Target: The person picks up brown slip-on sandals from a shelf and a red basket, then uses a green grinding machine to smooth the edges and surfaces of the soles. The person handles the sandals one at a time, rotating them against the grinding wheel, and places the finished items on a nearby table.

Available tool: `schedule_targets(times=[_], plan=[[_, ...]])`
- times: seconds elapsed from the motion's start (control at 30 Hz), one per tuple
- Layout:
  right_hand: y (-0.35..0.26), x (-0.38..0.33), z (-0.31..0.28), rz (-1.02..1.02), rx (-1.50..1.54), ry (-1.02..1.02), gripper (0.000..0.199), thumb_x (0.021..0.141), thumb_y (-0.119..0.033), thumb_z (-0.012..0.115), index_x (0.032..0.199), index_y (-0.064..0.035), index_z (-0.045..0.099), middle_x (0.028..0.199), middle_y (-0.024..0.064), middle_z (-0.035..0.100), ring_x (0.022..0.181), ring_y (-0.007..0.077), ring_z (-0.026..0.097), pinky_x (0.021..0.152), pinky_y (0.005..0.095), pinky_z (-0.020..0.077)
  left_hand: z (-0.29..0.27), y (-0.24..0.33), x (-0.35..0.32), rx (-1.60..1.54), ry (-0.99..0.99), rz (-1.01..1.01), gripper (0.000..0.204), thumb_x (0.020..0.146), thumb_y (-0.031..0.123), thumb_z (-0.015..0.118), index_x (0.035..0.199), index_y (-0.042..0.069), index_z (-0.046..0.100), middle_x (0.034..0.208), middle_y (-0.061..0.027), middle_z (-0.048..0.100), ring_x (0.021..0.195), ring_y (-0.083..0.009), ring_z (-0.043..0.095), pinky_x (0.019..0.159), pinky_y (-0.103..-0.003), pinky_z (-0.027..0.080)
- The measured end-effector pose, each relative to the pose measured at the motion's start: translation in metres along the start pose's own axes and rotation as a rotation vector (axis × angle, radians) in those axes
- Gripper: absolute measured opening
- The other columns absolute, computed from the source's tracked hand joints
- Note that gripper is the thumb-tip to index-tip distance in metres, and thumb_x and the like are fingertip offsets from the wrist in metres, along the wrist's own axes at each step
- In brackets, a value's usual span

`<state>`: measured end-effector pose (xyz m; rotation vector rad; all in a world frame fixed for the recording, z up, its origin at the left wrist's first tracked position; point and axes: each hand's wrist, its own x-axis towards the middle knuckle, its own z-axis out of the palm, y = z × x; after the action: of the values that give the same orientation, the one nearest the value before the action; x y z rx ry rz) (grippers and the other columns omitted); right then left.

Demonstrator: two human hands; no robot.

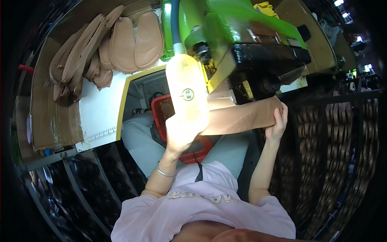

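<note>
A long tan shoe insole [246,116] is held up on its side beneath the dark head of a green machine [258,36]. My right hand [277,123] grips its right end, fingers on the far side and thumb along the near face. My left hand [179,131] is at the insole's left end, behind a brightly lit lamp [187,80]. Glare and the lamp hide its fingers, so I cannot tell how it touches the insole. Where the insole meets the machine is partly covered from view.
A stack of tan insoles [80,52] lies against cardboard [54,117] on the white table [96,121], with two flat insoles [149,40] beside it. A red basket [159,121] stands under the table's cutout. Loaded racks [338,141] flank me on both sides.
</note>
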<state>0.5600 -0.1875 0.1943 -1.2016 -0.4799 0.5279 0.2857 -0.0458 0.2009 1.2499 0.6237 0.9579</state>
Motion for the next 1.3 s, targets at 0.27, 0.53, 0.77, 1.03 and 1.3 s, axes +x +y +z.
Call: schedule_targets(times=[0.27, 0.53, 0.77, 1.03, 1.3], plan=[[0.017, 0.005, 0.056, 0.106, 0.086, -0.152, 0.030, 0.087, -0.011, 0.059, 0.113, -0.0020, 0.048, 0.103, 0.0079, 0.057, 0.095, 0.0133, 0.055, 0.084, 0.0265, 0.0447, -0.050, 0.025, -0.022, 0.031, 0.155, -0.094, 0.032, 0.077, 0.002, 0.069, 0.107, -0.008, 0.061, 0.097, -0.0095, 0.066, 0.086, -0.0133, 0.062, 0.078, -0.026, 0.050], [0.020, -0.020, 0.098, 0.081, 0.001, -0.358, 0.030, 0.081, -0.005, 0.063, 0.109, -0.0007, 0.052, 0.104, 0.0068, 0.060, 0.097, 0.0122, 0.055, 0.090, 0.0279, 0.0427, -0.092, 0.003, -0.085, -0.161, 0.342, -0.259, 0.036, 0.078, 0.010, 0.071, 0.108, -0.006, 0.059, 0.098, -0.0091, 0.065, 0.089, -0.0140, 0.061, 0.083, -0.027, 0.047], [0.006, -0.021, 0.151, 0.032, -0.163, -0.474, 0.038, 0.072, 0.001, 0.071, 0.108, 0.0012, 0.058, 0.100, 0.0078, 0.064, 0.093, 0.0154, 0.060, 0.086, 0.0285, 0.0461, -0.082, -0.021, -0.086, 0.063, -0.158, -0.366, 0.040, 0.076, 0.005, 0.073, 0.111, -0.007, 0.058, 0.103, -0.0097, 0.065, 0.096, -0.0134, 0.059, 0.087, -0.029, 0.046], [0.034, -0.070, 0.127, -0.006, -0.172, -0.237, 0.038, 0.076, -0.008, 0.073, 0.105, 0.0054, 0.053, 0.102, 0.0113, 0.061, 0.094, 0.0155, 0.059, 0.082, 0.0282, 0.0476, 0.011, 0.003, 0.017, 0.167, 0.008, 0.035, 0.023, 0.081, 0.005, 0.071, 0.100, -0.004, 0.063, 0.092, -0.0087, 0.067, 0.082, -0.0118, 0.062, 0.076, -0.026, 0.049], [0.051, -0.159, -0.030, 0.559, -0.102, -0.195, 0.042, 0.073, -0.009, 0.074, 0.108, 0.0056, 0.056, 0.104, 0.0112, 0.062, 0.091, 0.0163, 0.060, 0.085, 0.0301, 0.0478, 0.015, -0.016, -0.017, -0.061, 0.120, -0.039, 0.028, 0.083, -0.002, 0.066, 0.109, -0.006, 0.055, 0.098, -0.0121, 0.065, 0.087, -0.0131, 0.062, 0.080, -0.026, 0.050]])
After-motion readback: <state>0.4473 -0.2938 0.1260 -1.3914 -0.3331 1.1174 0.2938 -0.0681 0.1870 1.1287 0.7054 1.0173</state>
